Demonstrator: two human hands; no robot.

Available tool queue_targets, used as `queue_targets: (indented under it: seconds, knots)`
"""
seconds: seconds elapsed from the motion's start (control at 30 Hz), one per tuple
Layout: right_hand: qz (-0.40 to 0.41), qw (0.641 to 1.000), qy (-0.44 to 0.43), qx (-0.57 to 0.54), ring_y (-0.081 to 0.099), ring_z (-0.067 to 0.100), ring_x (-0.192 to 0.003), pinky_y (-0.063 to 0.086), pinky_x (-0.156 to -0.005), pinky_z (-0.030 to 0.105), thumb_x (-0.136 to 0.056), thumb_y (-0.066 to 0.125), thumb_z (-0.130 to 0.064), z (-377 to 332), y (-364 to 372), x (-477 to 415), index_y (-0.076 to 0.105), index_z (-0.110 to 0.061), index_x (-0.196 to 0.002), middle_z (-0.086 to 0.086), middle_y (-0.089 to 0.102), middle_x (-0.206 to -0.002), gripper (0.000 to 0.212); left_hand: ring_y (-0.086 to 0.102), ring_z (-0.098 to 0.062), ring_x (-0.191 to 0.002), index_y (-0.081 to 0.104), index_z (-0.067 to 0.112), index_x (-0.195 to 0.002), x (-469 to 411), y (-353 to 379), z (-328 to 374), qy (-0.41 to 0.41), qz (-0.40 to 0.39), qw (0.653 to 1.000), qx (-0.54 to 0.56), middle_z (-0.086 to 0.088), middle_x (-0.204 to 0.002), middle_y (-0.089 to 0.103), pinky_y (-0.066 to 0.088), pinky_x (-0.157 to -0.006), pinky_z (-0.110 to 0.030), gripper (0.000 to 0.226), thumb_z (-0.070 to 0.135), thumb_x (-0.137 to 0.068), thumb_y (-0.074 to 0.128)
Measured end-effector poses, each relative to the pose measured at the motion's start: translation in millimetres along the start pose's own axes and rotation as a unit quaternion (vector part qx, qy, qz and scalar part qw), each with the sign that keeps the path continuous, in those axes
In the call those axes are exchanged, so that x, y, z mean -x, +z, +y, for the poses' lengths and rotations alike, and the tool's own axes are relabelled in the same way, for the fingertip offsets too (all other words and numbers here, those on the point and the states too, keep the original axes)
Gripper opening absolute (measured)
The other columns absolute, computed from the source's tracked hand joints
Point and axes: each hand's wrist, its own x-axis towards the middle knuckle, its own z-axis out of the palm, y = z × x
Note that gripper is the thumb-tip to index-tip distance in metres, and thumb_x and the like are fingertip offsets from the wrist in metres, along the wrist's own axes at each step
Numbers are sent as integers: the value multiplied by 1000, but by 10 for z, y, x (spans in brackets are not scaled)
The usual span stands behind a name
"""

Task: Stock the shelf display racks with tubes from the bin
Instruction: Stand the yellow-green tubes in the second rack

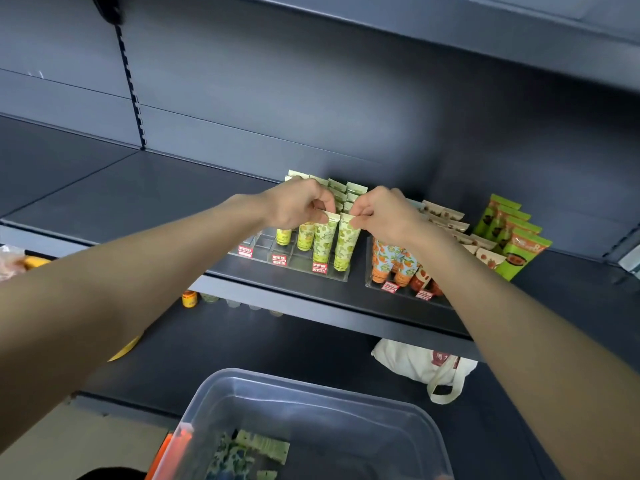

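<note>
Glossy left tube [324, 241] is pinched at its flat crimp by the left hand [294, 203]; right tube [346, 244] by the right hand [385, 213].

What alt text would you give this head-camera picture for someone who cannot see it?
The left hand and right hand pinch the tops of two neighbouring green tubes standing in a clear rack on a dark shelf. Orange tubes stand in the rack beside it; a clear bin sits below.

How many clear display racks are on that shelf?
2. The left rack holds green tubes; the right rack holds orange tubes and is partly hidden by the right arm.
</note>
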Motion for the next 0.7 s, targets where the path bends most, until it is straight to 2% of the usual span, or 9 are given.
queue_targets:
  seconds: [0.23, 0.37, 0.57, 0.7]
  knots:
    - [-16, 1000, 2, 7, 63, 23, -102, 49, -92, 34, -89, 61, -7, 2, -48, 16, 70, -6, -104, 13, 69, -106, 18, 52, -13, -85, 67, 13, -103, -17, -39, 63, 2, -18, 1000, -15, 4, -87, 59, 34, -76, -16, 16, 15, -90, 58]
    - [-28, 1000, 5, 6, 63, 20, -101, 49, -91, 32, -89, 62, -8, 10, -49, -2, 69, -9, -107, 10, 69, -109, 20, 54, -15, -90, 67, 13, -104, -12, -43, 73, 3, -18, 999, -28, 0, -94, 62, 36, -79, -19, 16, 15, -91, 57]
    - [-30, 999, 6, 11, 64, 19, -98, 51, -94, 37, -86, 66, -9, 22, -64, -8, 70, -11, -104, 7, 71, -104, 19, 56, -22, -96, 65, 13, -106, 0, 1, 60, -2, -11, 999, -30, -7, -101, 64, 42, -82, -25, 18, 17, -89, 59]
    - [-24, 1000, 6, 10, 64, 18, -98, 50, -94, 37, -84, 68, -9, 26, -97, -6, 71, -13, -102, 5, 71, -103, 19, 52, -17, -94, 63, 14, -110, 10, -14, 58, -2, 7, 999, -40, -2, -101, 60, 38, -81, -22, 23, 19, -88, 62]
